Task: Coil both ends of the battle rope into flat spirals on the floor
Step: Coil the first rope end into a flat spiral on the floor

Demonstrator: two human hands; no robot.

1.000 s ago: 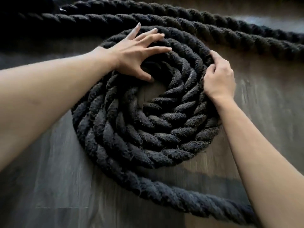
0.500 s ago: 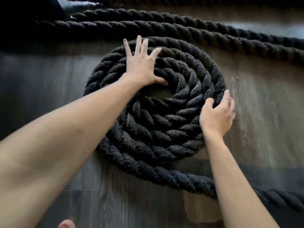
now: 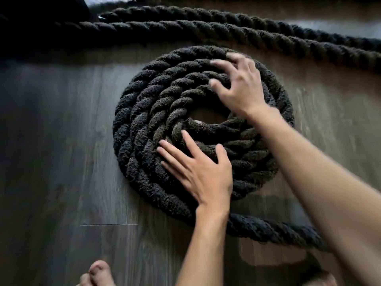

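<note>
A thick black battle rope is wound into a flat spiral (image 3: 144, 129) on the dark wood floor, with a small hole at its middle. My left hand (image 3: 202, 172) lies palm down on the near turns, fingers straight and spread toward the middle. Over the far right turns, my right hand (image 3: 241, 85) rests with its fingers spread and bent; it is blurred. The rope's loose tail (image 3: 278, 230) leaves the spiral at the near side and runs off to the right under my right forearm.
Two more runs of the same rope (image 3: 206, 25) lie side by side beyond the spiral, slanting down to the right. A dark object (image 3: 41, 13) sits at the far left corner. My bare toes (image 3: 97, 273) show at the bottom edge. Bare floor (image 3: 51, 141) lies left of the spiral.
My left hand has moved from the far side of the spiral to its near turns. My right hand left the right edge and went up onto the far right turns. The view shifted left.
</note>
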